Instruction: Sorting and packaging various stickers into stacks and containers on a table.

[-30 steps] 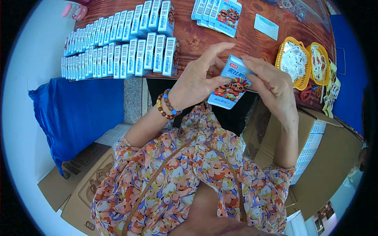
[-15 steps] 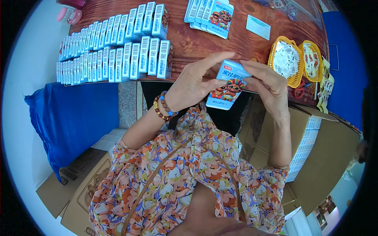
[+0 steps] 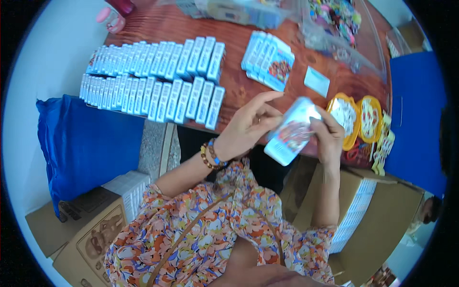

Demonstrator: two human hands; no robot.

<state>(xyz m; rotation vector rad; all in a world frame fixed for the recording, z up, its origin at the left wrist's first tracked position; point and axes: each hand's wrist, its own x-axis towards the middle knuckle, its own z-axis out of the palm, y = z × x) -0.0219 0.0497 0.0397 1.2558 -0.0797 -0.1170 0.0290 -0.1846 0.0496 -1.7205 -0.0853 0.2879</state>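
Note:
A flat light-blue small carton (image 3: 290, 138) with colourful cartoon figures is tilted in front of me over the table's near edge, smeared by motion. My right hand (image 3: 329, 136) grips its right side, thumb across the front. At the carton's left edge is my left hand (image 3: 247, 125), its index finger stretched out and its thumb tip close to the carton. Whether that thumb touches it is unclear. Beyond my hands, several similar light-blue cartons (image 3: 279, 69) lie overlapping on the table. A pale flat card (image 3: 317, 81) lies to their right.
Two rows of upright cartons (image 3: 162, 98) fill the table's left. Yellow baskets (image 3: 351, 141) with small printed pieces, and red-handled scissors (image 3: 353, 154), lie at right. Clear plastic bins (image 3: 368, 60) stand behind. A cardboard box (image 3: 382, 220) is below right; a blue bag (image 3: 91, 143) is left.
The carton has shifted right and tilted clockwise in my right hand. My left thumb has come off its front to the left edge. The view has shifted, showing more of the table's far side.

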